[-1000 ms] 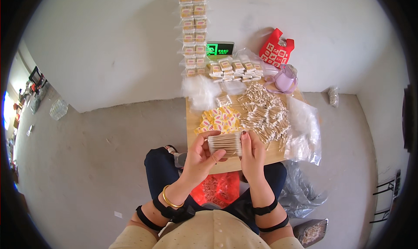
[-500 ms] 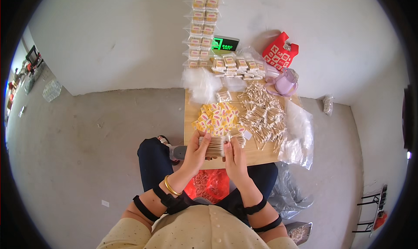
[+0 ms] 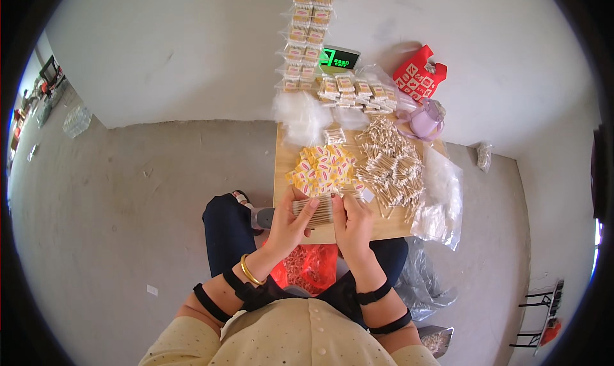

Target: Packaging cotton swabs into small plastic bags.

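Note:
A row of cotton swabs point(image 3: 314, 211) lies level between my hands over the near edge of the table. My left hand point(image 3: 286, 224) is closed around its left end, the thumb across the sticks. At the right end, the fingers of my right hand point(image 3: 353, 225) are bent and pressed against the swabs; its palm side is hidden. Just beyond my hands is a heap of yellow-and-white printed cards point(image 3: 322, 169). To the right of the cards, loose cotton swabs point(image 3: 391, 168) form a big pile. One small bundle of swabs point(image 3: 334, 136) lies behind the cards.
Clear plastic bags lie at the back left point(image 3: 299, 120) and right edge point(image 3: 438, 196) of the wooden table point(image 3: 284, 174). Packed swab bags point(image 3: 358, 92) are stacked behind, beside a tall column of packs point(image 3: 307, 33), a lit green sign point(image 3: 340, 58), a purple jug point(image 3: 425, 120) and a red bag point(image 3: 419, 75).
My right hand has shifted slightly right and its fingers have moved up at the swabs' right end. My left hand keeps its hold. The whole view has shifted a little.

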Motion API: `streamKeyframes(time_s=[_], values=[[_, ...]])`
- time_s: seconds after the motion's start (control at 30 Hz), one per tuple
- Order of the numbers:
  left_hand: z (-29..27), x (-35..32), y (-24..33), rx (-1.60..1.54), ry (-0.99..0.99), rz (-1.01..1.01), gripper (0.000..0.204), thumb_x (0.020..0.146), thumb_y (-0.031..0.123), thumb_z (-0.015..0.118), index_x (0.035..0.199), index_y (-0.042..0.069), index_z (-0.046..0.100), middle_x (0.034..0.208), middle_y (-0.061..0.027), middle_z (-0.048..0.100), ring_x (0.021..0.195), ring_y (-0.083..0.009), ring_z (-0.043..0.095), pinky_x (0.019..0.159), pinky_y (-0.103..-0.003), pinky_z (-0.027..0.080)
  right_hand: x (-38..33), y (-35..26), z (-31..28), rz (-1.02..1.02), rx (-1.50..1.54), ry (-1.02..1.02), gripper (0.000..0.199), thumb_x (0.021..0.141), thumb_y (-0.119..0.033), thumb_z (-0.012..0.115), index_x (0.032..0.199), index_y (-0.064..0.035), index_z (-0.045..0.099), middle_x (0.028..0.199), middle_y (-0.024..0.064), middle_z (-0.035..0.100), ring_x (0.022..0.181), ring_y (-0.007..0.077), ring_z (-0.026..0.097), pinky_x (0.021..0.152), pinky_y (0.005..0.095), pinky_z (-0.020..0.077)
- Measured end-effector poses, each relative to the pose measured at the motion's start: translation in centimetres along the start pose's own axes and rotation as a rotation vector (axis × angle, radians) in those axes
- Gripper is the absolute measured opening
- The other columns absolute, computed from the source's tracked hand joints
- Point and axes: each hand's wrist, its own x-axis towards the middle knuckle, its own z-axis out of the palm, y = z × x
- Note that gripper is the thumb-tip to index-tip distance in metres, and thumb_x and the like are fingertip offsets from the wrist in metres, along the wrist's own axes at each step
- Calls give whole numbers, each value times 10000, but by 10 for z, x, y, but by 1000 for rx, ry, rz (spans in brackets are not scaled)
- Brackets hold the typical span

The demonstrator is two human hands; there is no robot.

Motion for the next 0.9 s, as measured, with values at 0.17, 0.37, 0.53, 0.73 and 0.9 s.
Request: streamKeyframes(time_s=[0.17, 0.37, 0.53, 0.73, 0.9], values=[[-1, 6, 0, 52, 78, 4, 311, 1045, 359, 605, 1006, 69, 500, 739, -1, 595, 558, -37, 542, 445, -206, 443, 1, -9, -4, -210, -240, 21, 329, 933, -103, 685, 688, -54, 471, 605, 136, 538, 532, 369, 527, 493, 440, 385], [-4, 15, -4, -31, 67, -44, 313, 1064, 374, 565, 959, 80, 541, 714, 29, 582, 540, -27, 535, 448, -204, 427, -11, -8, 4, 281, 199, -102, 309, 1012, -164, 613, 755, -23, 514, 602, 149, 488, 500, 312, 469, 520, 402, 382], [-8, 11, 2, -14, -36, -70, 291, 1067, 360, 561, 933, 102, 543, 698, 50, 555, 506, -17, 486, 435, -198, 383, -4, -10, 1, 116, 171, -47, 247, 1034, -147, 565, 844, -2, 504, 637, 177, 493, 527, 299, 468, 512, 392, 368], [-19, 15, 11, 97, -109, -170, 259, 1052, 287, 572, 901, 79, 547, 732, 53, 539, 560, -13, 468, 490, -206, 379, -4, -14, -1, 186, 83, -102, 220, 1024, -123, 567, 849, 1, 518, 660, 191, 513, 558, 342, 496, 539, 404, 391], [-31, 26, 15, 87, -279, -75, 245, 1026, 247, 612, 931, 22, 621, 808, 64, 576, 767, -16, 499, 687, -233, 428, 2, -16, -5, 53, 163, -216, 218, 1010, -124, 595, 848, -1, 518, 674, 203, 528, 578, 375, 510, 548, 413, 406]])
